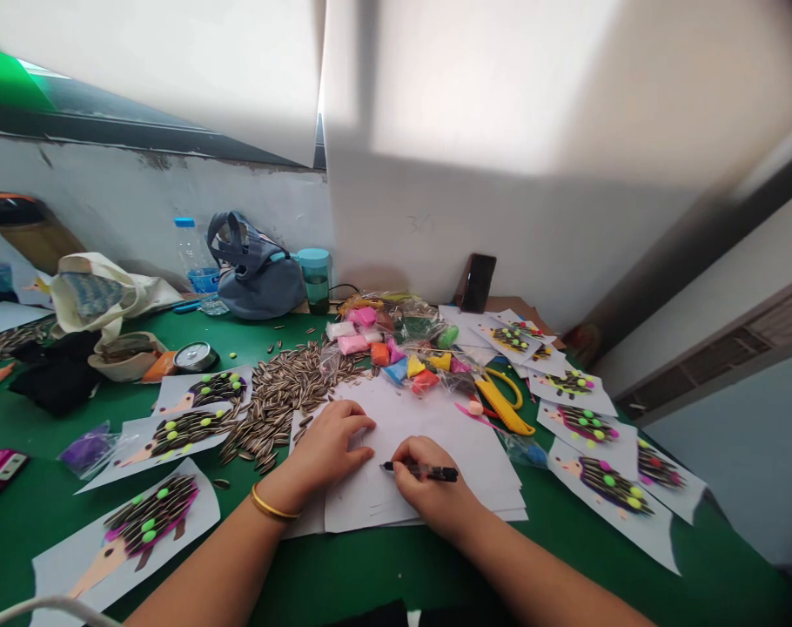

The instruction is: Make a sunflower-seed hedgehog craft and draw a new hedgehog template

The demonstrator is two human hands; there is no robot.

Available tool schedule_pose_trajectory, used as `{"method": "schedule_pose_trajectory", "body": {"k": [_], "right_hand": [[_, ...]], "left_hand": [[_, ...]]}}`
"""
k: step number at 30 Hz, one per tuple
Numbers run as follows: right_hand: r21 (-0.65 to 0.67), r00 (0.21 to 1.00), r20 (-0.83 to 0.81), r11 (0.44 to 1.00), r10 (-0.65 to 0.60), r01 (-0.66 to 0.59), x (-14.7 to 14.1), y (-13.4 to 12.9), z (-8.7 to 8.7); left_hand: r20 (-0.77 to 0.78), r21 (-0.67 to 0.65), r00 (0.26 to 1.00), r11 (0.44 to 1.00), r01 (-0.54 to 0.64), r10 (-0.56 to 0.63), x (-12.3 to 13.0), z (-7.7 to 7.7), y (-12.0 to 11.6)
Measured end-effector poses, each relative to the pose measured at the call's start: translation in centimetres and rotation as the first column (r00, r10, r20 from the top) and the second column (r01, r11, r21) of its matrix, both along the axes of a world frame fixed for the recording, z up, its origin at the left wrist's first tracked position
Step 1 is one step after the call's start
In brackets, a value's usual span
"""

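My right hand [428,479] is closed around a black pen [440,473], its tip at the surface of a white paper sheet [435,418]. That sheet lies on top of a small stack on the green table. Resting on the left part of the sheet, my left hand [334,440] has its fingers spread and holds nothing. A gold bangle [271,507] circles the left wrist. Just beyond that hand, a pile of striped sunflower seeds [285,392] spreads up to the paper's edge. Any marks near the pen tip are too faint to make out.
Colourful clay packets [376,344] lie behind the paper, with yellow-handled scissors [506,405] to their right. Seed-covered hedgehog pictures [151,514] flank both sides. At the back stand a phone [478,283], a teal-lidded cup [315,283], a blue bag [258,279] and a water bottle [197,257].
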State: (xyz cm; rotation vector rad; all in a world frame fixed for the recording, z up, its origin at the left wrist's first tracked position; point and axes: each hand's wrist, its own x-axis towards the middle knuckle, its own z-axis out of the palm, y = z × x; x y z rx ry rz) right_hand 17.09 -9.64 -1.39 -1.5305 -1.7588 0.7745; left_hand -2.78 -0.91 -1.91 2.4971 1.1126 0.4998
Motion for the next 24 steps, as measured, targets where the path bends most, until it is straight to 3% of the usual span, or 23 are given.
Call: {"method": "schedule_pose_trajectory", "body": {"k": [17, 24], "right_hand": [[0.018, 0.999, -0.032, 0.999, -0.031, 0.032, 0.41, 0.20, -0.49], [0.028, 0.998, -0.012, 0.997, 0.065, -0.065, 0.20, -0.41, -0.28]], "left_hand": [[-0.022, -0.016, 1.000, 1.000, 0.001, -0.001, 0.08, 0.20, -0.06], [-0.036, -0.030, 0.999, 1.000, -0.005, 0.003, 0.14, 0.36, -0.07]]}}
